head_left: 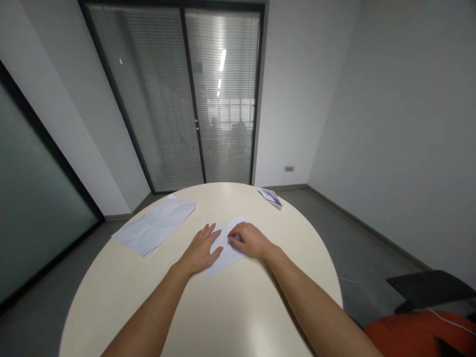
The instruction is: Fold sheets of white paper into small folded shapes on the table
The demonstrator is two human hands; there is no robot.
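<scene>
A small sheet of white paper (pixel 226 255) lies at an angle on the round table, between my two hands. My left hand (pixel 203 249) rests flat over its left side, fingers spread and thumb reaching onto the sheet. Over the right side, my right hand (pixel 250 239) is curled, with thumb and fingertips drawn together at the paper's surface. The right palm hides part of that edge, and a small bluish shade shows under the fingers.
The cream round table (pixel 223 307) carries larger creased white sheets (pixel 158 225) at left and a folded paper piece (pixel 271 197) at the far right rim. A red chair seat (pixel 416 334) with a black armrest (pixel 433 288) stands lower right. Glass doors (pixel 223 124) are behind.
</scene>
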